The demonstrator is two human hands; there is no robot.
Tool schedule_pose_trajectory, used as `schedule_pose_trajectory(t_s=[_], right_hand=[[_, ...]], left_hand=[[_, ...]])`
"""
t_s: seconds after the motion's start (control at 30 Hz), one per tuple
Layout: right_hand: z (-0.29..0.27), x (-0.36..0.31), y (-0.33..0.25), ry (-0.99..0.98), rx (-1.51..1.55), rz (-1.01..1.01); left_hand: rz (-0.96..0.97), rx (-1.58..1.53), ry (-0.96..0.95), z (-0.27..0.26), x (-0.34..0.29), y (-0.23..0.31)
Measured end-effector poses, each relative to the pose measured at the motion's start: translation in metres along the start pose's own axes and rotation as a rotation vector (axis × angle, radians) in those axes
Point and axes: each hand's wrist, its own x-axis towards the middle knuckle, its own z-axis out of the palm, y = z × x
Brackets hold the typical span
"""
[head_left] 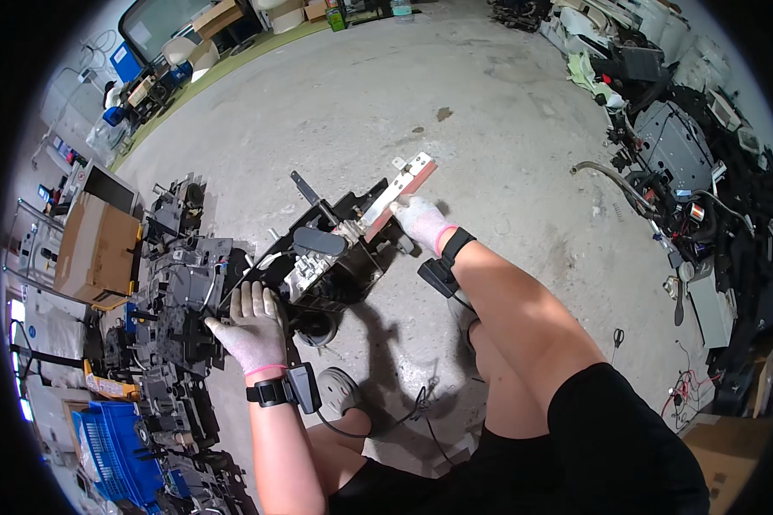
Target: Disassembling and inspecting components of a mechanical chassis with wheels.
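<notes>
Before me a black mechanical assembly (331, 287) is tilted over the floor, with silver metal parts, a dark rounded pad (320, 241) and a black lever. A pale metal bar (397, 196) with a reddish side runs along its far right end. My right hand (423, 221), in a white and pink glove, is closed at this bar, its fingertips partly hidden. At the assembly's near left end lies my left hand (253, 336), gloved alike, with fingers stretched flat and touching the black edge. Each wrist wears a strapped black device, with a cable trailing from it.
Several black metal assemblies (176, 300) line the left side, beside a cardboard box (101, 249) and a blue plastic crate (120, 446). A heap of parts and panels (674, 146) fills the right side. Scissors (618, 337) and red wires (685, 388) lie on the concrete floor (524, 215).
</notes>
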Motion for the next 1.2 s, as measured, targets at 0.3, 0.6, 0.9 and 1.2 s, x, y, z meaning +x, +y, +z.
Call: schedule_pose_trajectory(t_s=[0.3,0.6,0.9,1.2], right_hand=[[-0.206,-0.061,-0.001,0.556,0.798,-0.113],[-0.217,-0.456,0.346,0.679,0.972,0.712],[-0.087,-0.762,0.426,0.711,0.879,1.448],[-0.042,-0.786,0.488,0.774,0.869,1.344]], left_hand=[[-0.017,0.046,0.003,0.018,-0.003,-0.02],[-0.064,0.383,-0.043,0.023,-0.029,-0.045],[-0.243,0.604,0.08,-0.084,-0.006,-0.077],[-0.366,0.815,0.142,-0.134,0.041,-0.024]])
